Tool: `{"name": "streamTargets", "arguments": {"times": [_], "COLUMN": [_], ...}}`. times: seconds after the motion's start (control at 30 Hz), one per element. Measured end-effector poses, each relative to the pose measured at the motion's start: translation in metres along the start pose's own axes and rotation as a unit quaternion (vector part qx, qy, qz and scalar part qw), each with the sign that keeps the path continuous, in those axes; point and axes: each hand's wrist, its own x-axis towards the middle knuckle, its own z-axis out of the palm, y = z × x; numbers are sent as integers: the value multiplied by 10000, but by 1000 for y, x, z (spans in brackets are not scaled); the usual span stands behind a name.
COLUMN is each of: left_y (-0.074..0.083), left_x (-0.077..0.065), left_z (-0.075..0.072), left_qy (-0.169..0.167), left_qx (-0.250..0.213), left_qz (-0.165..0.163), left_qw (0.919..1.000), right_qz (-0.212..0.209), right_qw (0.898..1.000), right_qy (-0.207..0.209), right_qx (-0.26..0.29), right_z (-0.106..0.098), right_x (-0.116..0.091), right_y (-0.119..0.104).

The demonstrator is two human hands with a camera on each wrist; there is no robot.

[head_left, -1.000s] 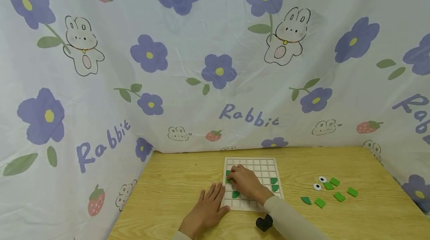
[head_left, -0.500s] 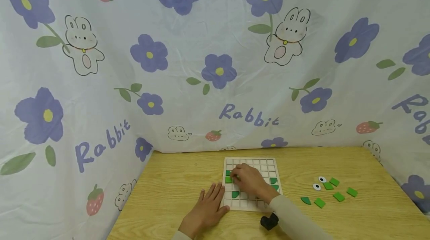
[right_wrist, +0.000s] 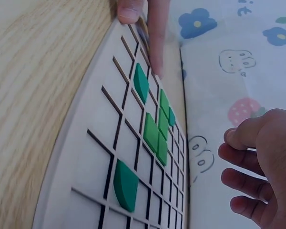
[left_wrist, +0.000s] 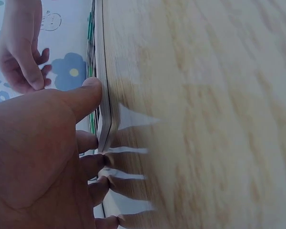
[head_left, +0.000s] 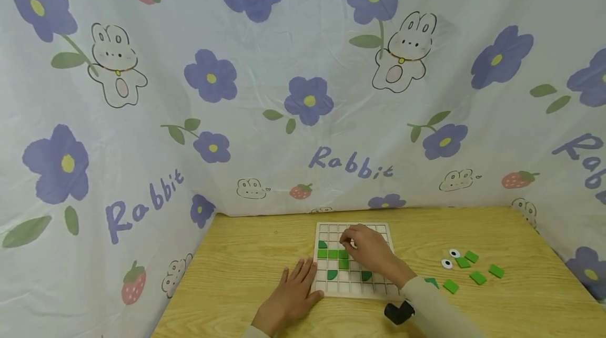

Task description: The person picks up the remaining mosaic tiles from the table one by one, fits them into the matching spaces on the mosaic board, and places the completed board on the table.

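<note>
A pale wooden grid board (head_left: pixel 355 286) lies on the table. Bright green square tiles (head_left: pixel 333 254) form a short row near its left side, one more (head_left: pixel 343 264) sitting below the row's right end. Dark green quarter-round tiles (head_left: pixel 332 275) occupy other cells; another (right_wrist: pixel 126 186) shows large in the right wrist view. My left hand (head_left: pixel 291 293) rests flat at the board's left edge, thumb and fingertips against it. Over the board's middle hovers my right hand (head_left: pixel 371 248), fingers loosely bent with nothing between them (right_wrist: pixel 276 167). Its arm hides the board's right part.
To the board's right lie several loose bright green squares (head_left: pixel 478 277), two white eye discs (head_left: pixel 446 263) and a dark green quarter-round (head_left: pixel 431 282), partly behind the sleeve. A black wrist device (head_left: pixel 399 312) hangs under the right forearm. Patterned cloth (head_left: pixel 265 143) surrounds the table.
My right hand has lifted and moved right from the board's left side, uncovering the bright green squares. The forearm now covers the right-hand quarter-rounds. My left hand has stayed put.
</note>
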Motion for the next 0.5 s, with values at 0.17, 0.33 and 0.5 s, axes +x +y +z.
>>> {"name": "streamTargets", "arguments": {"times": [0.17, 0.33, 0.5], "left_y": [3, 6, 5], "left_x": [1, 0, 1], "left_z": [-2, -3, -3], "left_qy": [-21, 6, 9], "left_qx": [182, 201, 198], "left_qz": [-84, -87, -59], "left_qw": [9998, 9998, 9998], "right_qz": [56, 259, 424], "right_qw": [9997, 9988, 9982], "right_qy": [218, 410, 413], "right_qx": [-11, -48, -34], "right_z": [-14, -28, -43], "right_x": [-9, -20, -33], "right_y": [10, 20, 31]}}
